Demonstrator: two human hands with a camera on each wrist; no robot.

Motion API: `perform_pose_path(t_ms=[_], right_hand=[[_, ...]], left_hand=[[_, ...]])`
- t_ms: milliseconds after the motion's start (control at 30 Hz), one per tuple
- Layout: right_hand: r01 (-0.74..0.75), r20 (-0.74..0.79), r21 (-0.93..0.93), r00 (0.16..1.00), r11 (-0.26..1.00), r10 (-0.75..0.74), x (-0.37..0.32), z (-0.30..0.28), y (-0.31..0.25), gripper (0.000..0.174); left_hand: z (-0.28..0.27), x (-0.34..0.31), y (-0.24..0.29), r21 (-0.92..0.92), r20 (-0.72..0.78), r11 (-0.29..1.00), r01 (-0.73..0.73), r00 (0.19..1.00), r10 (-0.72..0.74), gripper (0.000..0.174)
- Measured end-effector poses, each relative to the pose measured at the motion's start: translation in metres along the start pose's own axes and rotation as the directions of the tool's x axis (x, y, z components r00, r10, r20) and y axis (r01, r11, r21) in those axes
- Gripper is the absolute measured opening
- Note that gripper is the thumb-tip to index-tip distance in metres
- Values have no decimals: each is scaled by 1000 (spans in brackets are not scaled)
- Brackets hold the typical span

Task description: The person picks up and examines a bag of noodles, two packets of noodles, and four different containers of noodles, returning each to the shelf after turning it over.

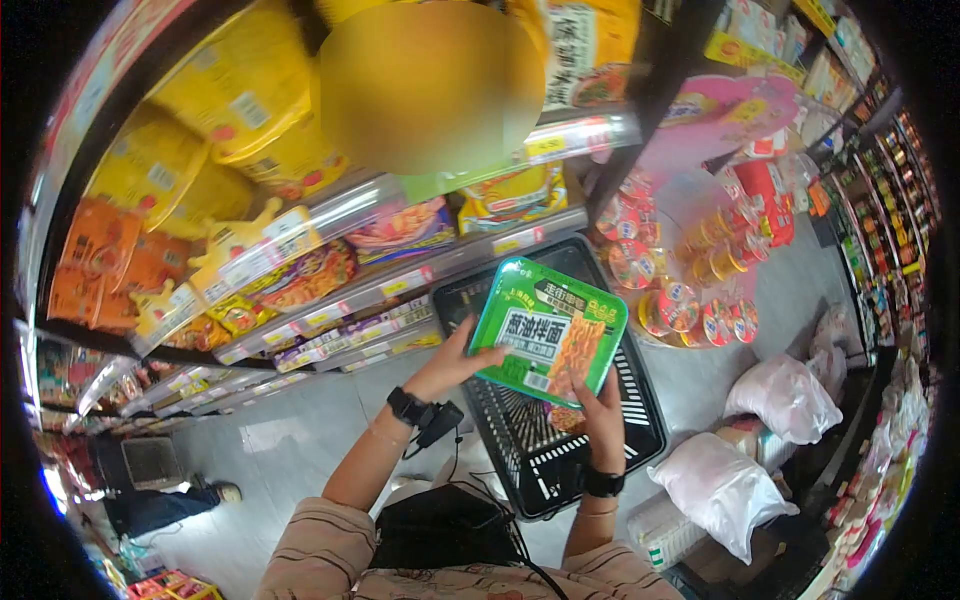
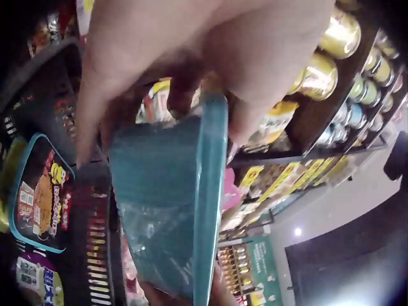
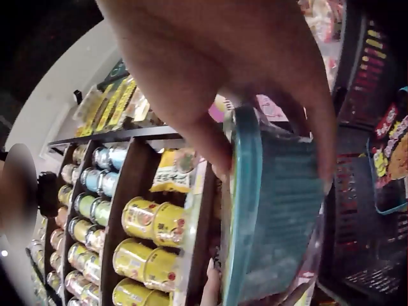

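A green-lidded noodle box (image 1: 545, 330) with Chinese lettering and a noodle picture is held over a black shopping basket (image 1: 490, 440). The left hand (image 1: 450, 360) grips its left edge, thumb lying over the lid. On the lower right edge, the right hand (image 1: 603, 420) holds the box with a finger on the lid. Both wrist views show the box's ribbed teal side, seen past the left hand (image 2: 191, 51) and the right hand (image 3: 236, 64). Inside the basket lie a dark-lidded noodle box (image 2: 41, 197) and a purple packet (image 2: 38, 277).
Shelves of yellow noodle tubs (image 1: 230, 80) and bagged noodles (image 1: 405, 230) rise ahead and left. Cup noodles (image 1: 700, 270) are stacked at the right. White plastic bags (image 1: 715, 485) sit on the floor. Another person's leg (image 1: 165, 510) shows at lower left.
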State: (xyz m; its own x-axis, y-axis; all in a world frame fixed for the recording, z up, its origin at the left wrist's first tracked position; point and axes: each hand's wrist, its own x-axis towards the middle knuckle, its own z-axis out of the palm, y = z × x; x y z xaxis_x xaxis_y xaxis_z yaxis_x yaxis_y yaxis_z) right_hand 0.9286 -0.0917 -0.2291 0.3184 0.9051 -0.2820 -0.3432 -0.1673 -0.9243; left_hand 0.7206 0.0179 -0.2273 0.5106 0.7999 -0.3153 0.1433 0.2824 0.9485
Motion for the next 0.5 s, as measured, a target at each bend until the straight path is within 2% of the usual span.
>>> perform_pose_path(t_ms=[67,167,267,300,333,400,433,467,500], right_hand=[[8,109,-77,994,997,0,-17,16,-24,41],[44,297,-146,955,988,1,-42,44,-38,46],[106,460,-194,888,975,-5,-72,77,-28,52],[122,506,-202,862,972,-3,-84,91,-24,54],[104,558,-194,830,975,23,-96,108,-21,59],[173,616,-146,786,974,-47,-129,143,-12,65],[356,666,-303,743,884,-70,-134,150,3,72],[371,724,-306,689,877,-39,-141,160,14,79],[295,771,-239,637,925,-4,-150,183,18,81]], left_hand=[[-20,-32,-7,-276,10,961,5,1000,-2,51],[-49,-100,0,-272,-21,959,-86,996,84,47],[-71,-172,-3,-175,-161,931,-322,942,295,44],[-77,-201,13,-185,-156,938,-293,951,266,51],[-84,-227,13,-141,-216,939,-313,935,280,53],[-96,-284,4,-51,-339,938,-344,889,308,59],[-106,-313,-2,-59,-323,965,-255,920,223,63],[-115,-340,-18,-117,-325,954,-277,918,227,64],[-121,-367,-19,-108,-344,956,-273,912,221,71]])
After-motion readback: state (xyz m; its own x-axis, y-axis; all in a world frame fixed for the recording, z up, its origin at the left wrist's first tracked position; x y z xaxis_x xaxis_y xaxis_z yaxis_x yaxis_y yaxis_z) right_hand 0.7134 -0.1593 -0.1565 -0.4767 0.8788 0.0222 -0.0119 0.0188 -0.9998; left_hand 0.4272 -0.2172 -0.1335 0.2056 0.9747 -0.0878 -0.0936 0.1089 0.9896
